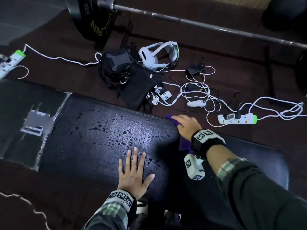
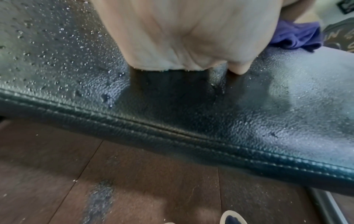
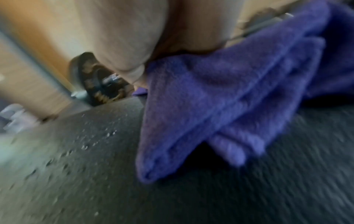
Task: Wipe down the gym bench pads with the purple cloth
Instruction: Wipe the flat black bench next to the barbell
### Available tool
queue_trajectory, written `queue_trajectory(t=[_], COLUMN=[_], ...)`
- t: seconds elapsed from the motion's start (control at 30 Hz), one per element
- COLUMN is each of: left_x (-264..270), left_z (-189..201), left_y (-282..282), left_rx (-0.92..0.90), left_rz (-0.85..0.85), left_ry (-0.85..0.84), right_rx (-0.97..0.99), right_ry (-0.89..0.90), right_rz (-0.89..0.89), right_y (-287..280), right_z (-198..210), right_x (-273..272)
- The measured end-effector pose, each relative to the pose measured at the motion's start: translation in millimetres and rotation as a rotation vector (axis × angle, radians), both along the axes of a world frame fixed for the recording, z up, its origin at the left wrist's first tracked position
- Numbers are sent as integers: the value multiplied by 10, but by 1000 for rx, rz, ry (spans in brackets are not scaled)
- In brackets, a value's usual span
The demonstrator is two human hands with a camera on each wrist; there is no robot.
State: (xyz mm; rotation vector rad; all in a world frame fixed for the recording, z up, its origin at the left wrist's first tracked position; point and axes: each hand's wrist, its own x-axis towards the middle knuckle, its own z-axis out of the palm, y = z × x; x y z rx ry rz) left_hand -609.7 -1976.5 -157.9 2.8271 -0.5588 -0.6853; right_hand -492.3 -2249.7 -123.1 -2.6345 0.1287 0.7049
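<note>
Purple cloth (image 1: pixel 183 144) at wet pad (image 1: pixel 99 140) far edge | right hand (image 1: pixel 187 126) presses

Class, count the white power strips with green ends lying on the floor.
2: one white power strip right of the right hand, another at the far left edge, partly cut off.

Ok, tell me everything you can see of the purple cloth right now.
The purple cloth looks like soft terry or microfibre, bunched and folded with a hemmed corner hanging loose. It lies on the wet black bench pad near its far edge, beneath the right hand, which presses down on it. Purple shows beyond the fingertips and beside the wrist. The left hand lies apart, flat on the pad.
</note>
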Motion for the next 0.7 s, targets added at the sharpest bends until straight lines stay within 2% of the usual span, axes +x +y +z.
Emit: queue_trajectory(t=[0.07,0.13,0.23,0.37,0.43,0.53,0.6,0.7], left_x=[-5,9,113,339,409,447,449,441], left_z=[25,83,193,188,145,110,124,160], left_y=[3,54,215,667,870,916,880,891], left_rx=[-8,-43,-104,-15,32,69,81,97], left_rz=[6,3,0,267,377,380,389,386], left_ry=[2,-13,-77,-121,-76,-7,17,45], right_rx=[31,-39,-118,-166,-182,-197,-195,-219], right_ry=[-95,-162,-180,-198,-142,-105,-146,-251], right_rz=[-27,-71,-98,-90,-110,-131,-48,178], right_y=[-163,-411,-637,-536,-467,-273,7,554], right_z=[-19,-68,-50,-12,-38,-37,-24,-8], right_x=[-167,-449,-895,-1157,-1066,-719,-443,-180])
